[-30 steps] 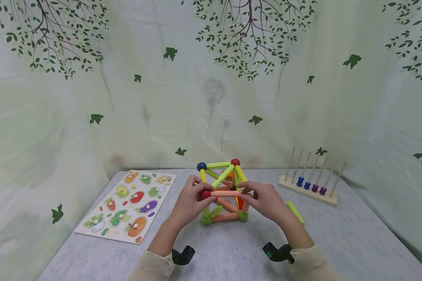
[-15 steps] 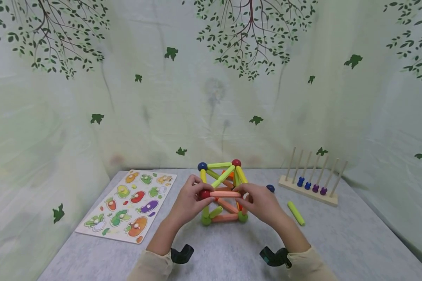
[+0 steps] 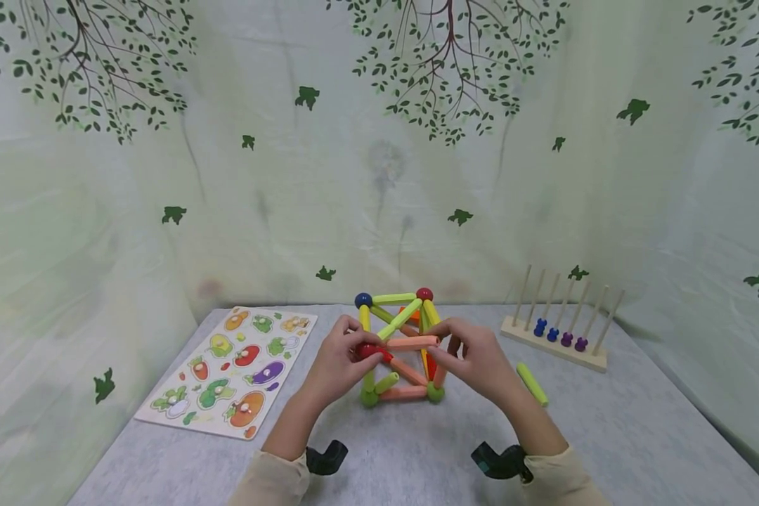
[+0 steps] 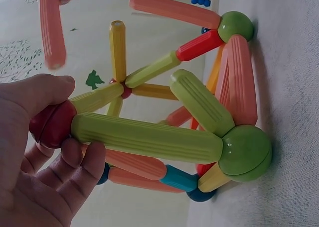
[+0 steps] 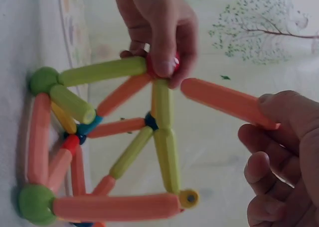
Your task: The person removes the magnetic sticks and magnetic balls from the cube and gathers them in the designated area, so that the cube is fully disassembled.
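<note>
On the table, in the middle of the head view, stands a frame of sticks and balls. The left hand pinches a red ball at one corner of it, maybe so the frame won't wobble. The right hand has its grip on a salmon stick near one end, which leaves the other end bare, close to the red ball but not touching it. Half a second ago this stick was level; now it sits a bit up and to the right, slightly tipped. A dark blue ball that showed beside the right hand can't be seen now, perhaps hidden. The loose green stick, right of center, hasn't moved.
</note>
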Demonstrator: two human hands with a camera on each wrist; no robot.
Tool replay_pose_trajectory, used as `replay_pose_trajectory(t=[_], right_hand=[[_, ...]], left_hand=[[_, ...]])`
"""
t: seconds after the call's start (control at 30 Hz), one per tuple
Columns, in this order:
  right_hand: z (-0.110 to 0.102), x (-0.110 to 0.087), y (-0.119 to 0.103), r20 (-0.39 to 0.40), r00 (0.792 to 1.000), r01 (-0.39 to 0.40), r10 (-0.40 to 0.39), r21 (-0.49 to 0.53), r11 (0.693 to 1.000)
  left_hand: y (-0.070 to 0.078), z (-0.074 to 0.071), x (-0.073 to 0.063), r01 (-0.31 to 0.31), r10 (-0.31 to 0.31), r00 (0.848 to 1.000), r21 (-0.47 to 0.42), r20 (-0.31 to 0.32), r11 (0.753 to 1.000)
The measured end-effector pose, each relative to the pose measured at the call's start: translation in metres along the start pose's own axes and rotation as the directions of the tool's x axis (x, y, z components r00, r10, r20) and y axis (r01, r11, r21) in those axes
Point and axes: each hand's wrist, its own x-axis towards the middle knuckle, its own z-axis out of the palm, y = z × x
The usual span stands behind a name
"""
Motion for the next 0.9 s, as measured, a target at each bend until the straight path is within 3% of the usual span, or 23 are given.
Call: replay_pose_trajectory(t=[0.3, 0.47, 0.63, 0.9], right_hand=[[-0.033, -0.002, 0.023, -0.141, 0.985, -0.07, 0.098, 0.192, 0.979], [-0.046, -0.002, 0.038, -0.187, 0.956, -0.2, 0.225, 0.146, 0.969], [-0.051, -0.005, 0.059, -0.148, 0.932, -0.324, 0.331, 0.074, 0.943], [-0.055, -0.012, 0.093, 0.015, 0.9, -0.435, 0.435, -0.006, 0.901]], left_hand=[[0.0, -0.002, 0.002, -0.003, 0.003, 1.0, -0.014, 0.0, 1.0], [0.001, -0.003, 0.001, 0.0, 0.0, 1.0, -0.025, 0.0, 1.0], [-0.001, -0.002, 0.0, 0.013, -0.013, 1.0, -0.034, -0.003, 0.999], [-0.004, -0.001, -0.001, 0.014, -0.015, 1.0, -0.046, -0.013, 0.999]])
